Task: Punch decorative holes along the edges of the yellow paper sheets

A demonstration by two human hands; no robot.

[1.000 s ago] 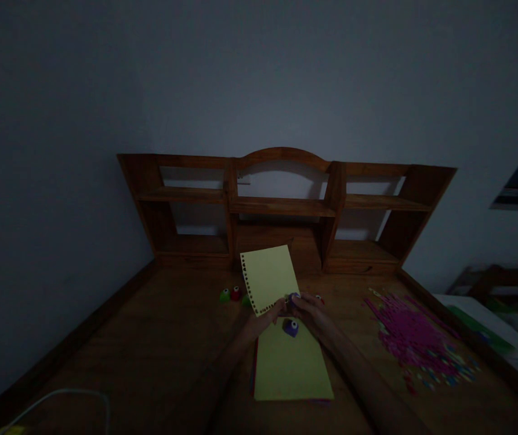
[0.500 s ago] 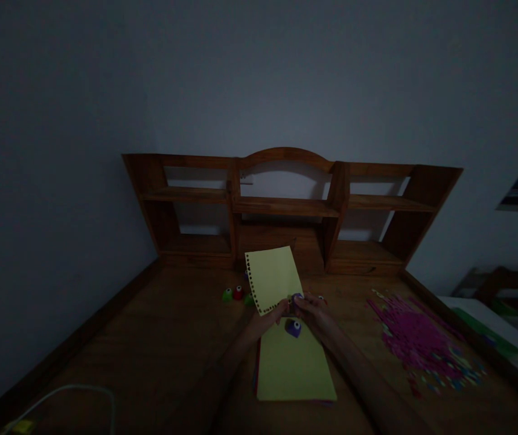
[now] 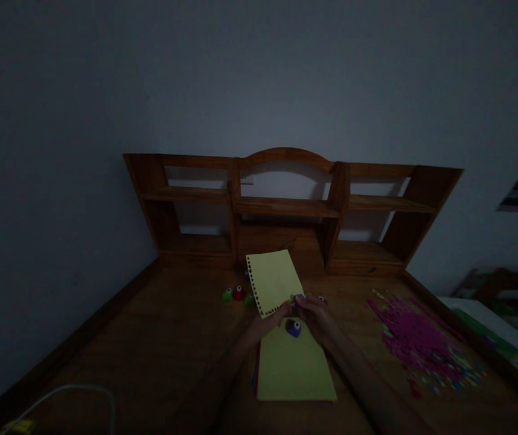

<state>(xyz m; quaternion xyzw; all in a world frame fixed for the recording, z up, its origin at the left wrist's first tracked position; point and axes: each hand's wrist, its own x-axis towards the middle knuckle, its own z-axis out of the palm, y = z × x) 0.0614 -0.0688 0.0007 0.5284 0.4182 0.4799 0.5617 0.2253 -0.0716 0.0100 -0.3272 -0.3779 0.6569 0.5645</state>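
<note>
My left hand [image 3: 280, 313] pinches the lower right corner of a pale yellow sheet of paper [image 3: 274, 278]. Small holes run along the sheet's left and bottom edges. A small purple craft punch [image 3: 300, 298] is gripped in the fingers of my right hand [image 3: 316, 308], at that same corner; my fingers partly cover it. Below both hands, another purple craft punch [image 3: 293, 328] with a white eye rests on a stack of yellow paper [image 3: 295, 371]. Dim light hides the finer detail at my fingertips.
Green [image 3: 227, 295] and red [image 3: 238, 293] punches sit left of the sheet; another red one [image 3: 322, 299] is behind my right hand. Pink and multicoloured paper bits [image 3: 417, 335] lie at right. A wooden shelf unit [image 3: 286, 207] stands behind. A white cord [image 3: 82, 386] curves at lower left.
The yellow sheet has dipped slightly, and my hands have shifted down a little with it. Both hands keep their hold; the other punches and the stack stay where they were.
</note>
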